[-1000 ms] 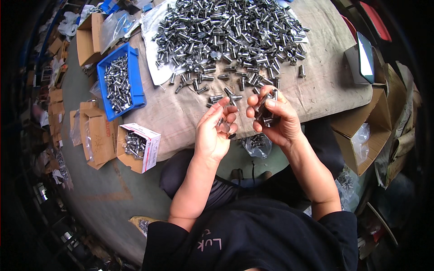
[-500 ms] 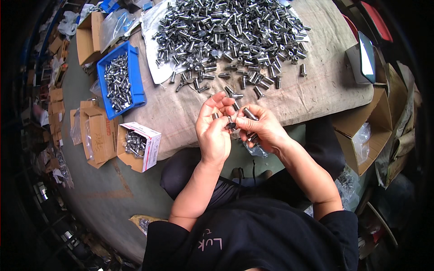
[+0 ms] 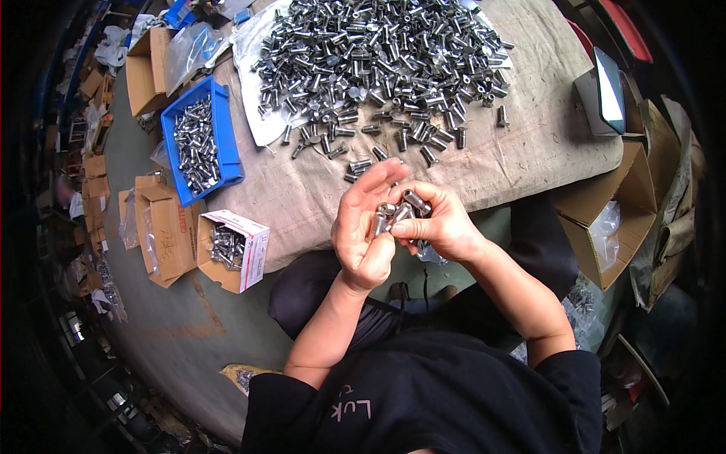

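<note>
Shiny metal fasteners (image 3: 405,211), clustered, between hands (image 3: 448,225)

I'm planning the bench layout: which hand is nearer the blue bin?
Left. The left hand is right of the blue bin; the right hand is farther right.

At the upper left of your view stands an open cardboard box (image 3: 147,72), with a clear plastic bag (image 3: 187,57) just beside it. Toward the right edge you have a device with a bright screen (image 3: 609,91); below it, an open brown carton (image 3: 631,197) holds crumpled clear plastic (image 3: 605,234). A red panel (image 3: 626,30) shows at your upper right, and a brownish stripe (image 3: 203,303) marks the grey-green floor (image 3: 170,310) at lower left.
</note>
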Demonstrator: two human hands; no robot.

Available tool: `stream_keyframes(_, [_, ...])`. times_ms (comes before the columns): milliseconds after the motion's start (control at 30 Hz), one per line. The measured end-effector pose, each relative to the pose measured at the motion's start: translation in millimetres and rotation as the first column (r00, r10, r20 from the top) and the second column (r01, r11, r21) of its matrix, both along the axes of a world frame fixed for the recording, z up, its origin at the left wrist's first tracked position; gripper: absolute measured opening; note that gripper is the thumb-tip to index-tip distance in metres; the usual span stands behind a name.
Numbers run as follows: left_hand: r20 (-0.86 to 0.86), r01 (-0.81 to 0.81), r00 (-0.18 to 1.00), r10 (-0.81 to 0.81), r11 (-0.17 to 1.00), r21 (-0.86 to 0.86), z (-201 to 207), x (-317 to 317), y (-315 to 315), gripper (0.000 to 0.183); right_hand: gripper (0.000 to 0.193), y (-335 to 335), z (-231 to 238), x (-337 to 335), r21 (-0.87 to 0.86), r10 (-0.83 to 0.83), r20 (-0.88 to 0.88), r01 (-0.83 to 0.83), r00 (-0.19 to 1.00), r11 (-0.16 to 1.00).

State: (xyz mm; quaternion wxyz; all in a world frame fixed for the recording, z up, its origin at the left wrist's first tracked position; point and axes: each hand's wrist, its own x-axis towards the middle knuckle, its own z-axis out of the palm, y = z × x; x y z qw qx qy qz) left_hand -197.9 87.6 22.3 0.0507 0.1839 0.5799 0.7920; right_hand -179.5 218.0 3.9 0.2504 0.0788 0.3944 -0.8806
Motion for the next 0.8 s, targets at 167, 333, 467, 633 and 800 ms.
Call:
stream_keyframes(167, [-0.214,0.087,0.973,-0.088,0.996,-0.012,-6.9,-0.3,-1.2,0.079,0.024,-9.3,-2.6,6.5,0.188,-0.062,-0.233,0.108,0.97,0.976])
stream_keyframes(333, [-0.277,-0.019,0.961,-0.023,0.989,-0.148,-5.2,3.2,-0.6,0.076,0.023,-11.2,-5.3,7.5,0.086,-0.092,-0.287,0.122,0.953,0.989])
stream_keyframes(467, [-0.22,0.068,0.97,-0.103,0.984,-0.164,-9.6,-0.7,11.3,0.076,0.025,-1.5,-8.9,11.6,0.068,-0.097,-0.205,0.113,0.974,0.991])
stream_keyframes(633, [-0.09,-0.035,0.996,0.018,0.981,-0.191,-6.0,-6.6,6.6,0.056,0.026,-10.0,1.0,-2.9,0.246,0.015,-0.297,0.061,0.955,0.967])
stream_keyframes(800, [0.231,-0.13,0.963,0.142,0.989,-0.066,-29.2,-4.5,3.0,0.033,0.049,-23.3,-7.6,7.1,-0.1,0.028,0.137,-0.015,0.99,0.995])
